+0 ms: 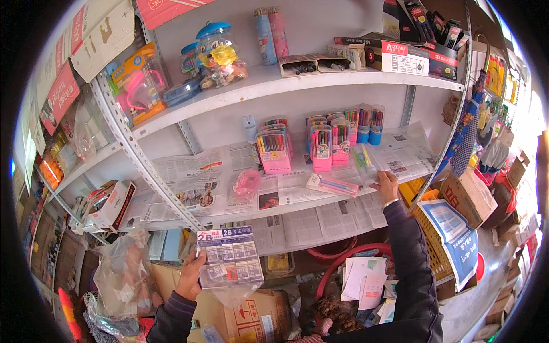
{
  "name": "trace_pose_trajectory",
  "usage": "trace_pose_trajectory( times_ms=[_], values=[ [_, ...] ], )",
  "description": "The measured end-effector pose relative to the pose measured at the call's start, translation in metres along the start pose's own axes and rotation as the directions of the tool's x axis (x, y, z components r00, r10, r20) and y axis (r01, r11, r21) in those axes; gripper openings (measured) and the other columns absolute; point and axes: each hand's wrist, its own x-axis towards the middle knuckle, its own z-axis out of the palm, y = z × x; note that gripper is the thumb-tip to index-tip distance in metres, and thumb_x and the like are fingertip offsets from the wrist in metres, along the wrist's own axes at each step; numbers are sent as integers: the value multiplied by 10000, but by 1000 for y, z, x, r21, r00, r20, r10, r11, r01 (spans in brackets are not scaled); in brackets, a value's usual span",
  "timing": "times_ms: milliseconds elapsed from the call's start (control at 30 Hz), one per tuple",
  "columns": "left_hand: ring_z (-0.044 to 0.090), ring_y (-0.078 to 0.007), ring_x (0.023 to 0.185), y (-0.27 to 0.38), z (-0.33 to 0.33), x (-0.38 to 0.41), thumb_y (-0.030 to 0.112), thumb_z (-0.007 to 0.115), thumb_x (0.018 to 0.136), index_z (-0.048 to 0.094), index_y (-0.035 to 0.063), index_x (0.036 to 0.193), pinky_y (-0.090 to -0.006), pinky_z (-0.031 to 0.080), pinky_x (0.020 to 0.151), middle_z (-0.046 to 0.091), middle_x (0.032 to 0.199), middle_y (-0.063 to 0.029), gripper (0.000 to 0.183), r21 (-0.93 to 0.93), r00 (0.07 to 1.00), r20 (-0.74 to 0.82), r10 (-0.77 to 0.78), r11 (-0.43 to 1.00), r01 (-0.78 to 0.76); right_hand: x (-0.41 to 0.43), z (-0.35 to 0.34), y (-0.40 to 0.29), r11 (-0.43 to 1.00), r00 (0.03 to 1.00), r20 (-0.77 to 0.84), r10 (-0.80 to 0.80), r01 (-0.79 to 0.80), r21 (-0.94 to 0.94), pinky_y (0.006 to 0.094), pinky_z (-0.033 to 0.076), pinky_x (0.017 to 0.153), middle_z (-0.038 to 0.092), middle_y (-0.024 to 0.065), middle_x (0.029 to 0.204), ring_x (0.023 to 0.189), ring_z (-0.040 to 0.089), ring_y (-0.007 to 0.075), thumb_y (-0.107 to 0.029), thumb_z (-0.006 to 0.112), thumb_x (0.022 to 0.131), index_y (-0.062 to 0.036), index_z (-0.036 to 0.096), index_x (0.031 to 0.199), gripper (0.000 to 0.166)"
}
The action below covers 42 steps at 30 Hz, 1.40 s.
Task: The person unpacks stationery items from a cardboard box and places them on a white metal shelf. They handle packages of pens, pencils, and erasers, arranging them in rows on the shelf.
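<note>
My left hand grips the left edge of a clear plastic pack of 2B erasers, held in front of the lower shelf's edge. My right hand is at the middle shelf, its fingers at the end of a clear plastic bag with pens; whether they are closed on it cannot be told. Left of that hand lies a pack of pink and blue pens. Behind stand cases of coloured markers with pink bases. A pink plastic-wrapped item lies on the newspaper lining the shelf.
Above, a white metal shelf bears a clear jar with a blue lid and pen boxes. A perforated metal post stands at left. Below are a cardboard box and a red basin with papers. A yellow basket stands at right.
</note>
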Motion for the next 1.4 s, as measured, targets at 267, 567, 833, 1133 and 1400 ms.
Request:
trace_pose_trajectory(
  times_ms=[267, 567, 833, 1133, 1400],
  values=[
    [592, -172, 946, 3, -5, -7, 134, 542, 912, 518, 14, 1176, -312, 496, 813, 605, 1075, -67, 290, 16, 999, -37, 8, 1000, -8, -23, 8, -2, 173, 784, 235, -574, 397, -901, 449, 409, 862, 545, 166, 1119, 1049, 504, 346, -233, 740, 678, -33, 557, 1105, 506],
    [598, -180, 953, 5, 4, -9, 141, 509, 925, 509, 5, 1187, -320, 496, 828, 600, 1087, -73, 295, -11, 1000, 8, 2, 1000, -2, -42, 71, 16, 77, 776, 609, -165, 626, -776, 525, 291, 949, 527, 107, 1126, 1108, 451, 300, -257, 742, 658, -116, 529, 1201, 600],
    [587, -172, 973, 7, -5, -11, 169, 565, 903, 512, 0, 1182, -311, 486, 837, 595, 1095, -68, 331, 33, 1000, -22, 8, 999, -7, -36, 11, -6, 325, 731, 310, -608, 585, -743, 455, 382, 855, 581, 135, 1009, 1011, 510, 315, -184, 692, 705, -120, 613, 1107, 415],
    [587, -158, 961, 6, 23, -3, 134, 542, 917, 536, 11, 1158, -308, 493, 825, 603, 1080, -59, 271, -43, 999, 41, 2, 999, 0, 31, 0, 1, 96, 887, -6, -461, 43, -994, 473, 341, 919, 477, 157, 1223, 1124, 448, 331, -349, 635, 804, -136, 543, 1220, 476],
    [590, -143, 954, 2, 55, 9, 161, 525, 930, 527, 17, 1172, -297, 498, 828, 599, 1095, -54, 281, -80, 999, 47, -9, 997, 13, -135, 66, 10, 648, 761, 522, -384, 625, -434, 364, 471, 694, 622, 163, 884, 769, 599, 288, -135, 607, 853, 18, 612, 934, 173]
  ],
)
